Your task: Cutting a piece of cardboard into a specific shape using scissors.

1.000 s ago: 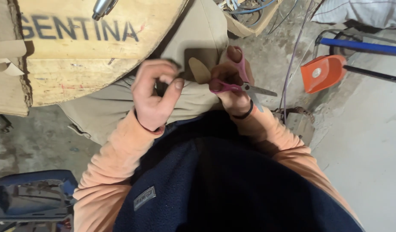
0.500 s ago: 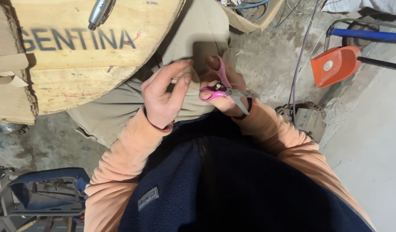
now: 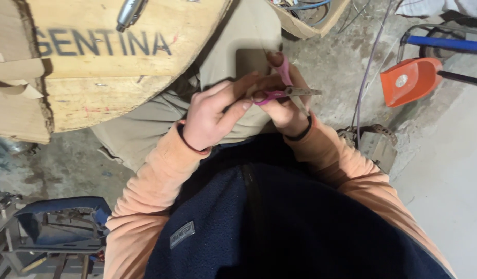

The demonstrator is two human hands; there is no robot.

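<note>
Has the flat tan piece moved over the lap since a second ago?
Yes. The tan piece sits farther up the beige trouser leg, nearer the knee. Pink-handled scissors remain in the right hand.

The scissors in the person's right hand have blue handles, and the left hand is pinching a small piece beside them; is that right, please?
Not quite: the head view shows the scissors have pink handles, not blue. They are in the right hand, and the left hand pinches a small piece beside them.

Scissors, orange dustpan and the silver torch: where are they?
scissors [image 3: 279,93]: head view, on the pink handle in the right hand.
orange dustpan [image 3: 411,80]: head view, on its pan.
silver torch [image 3: 129,13]: head view, on its body.
</note>
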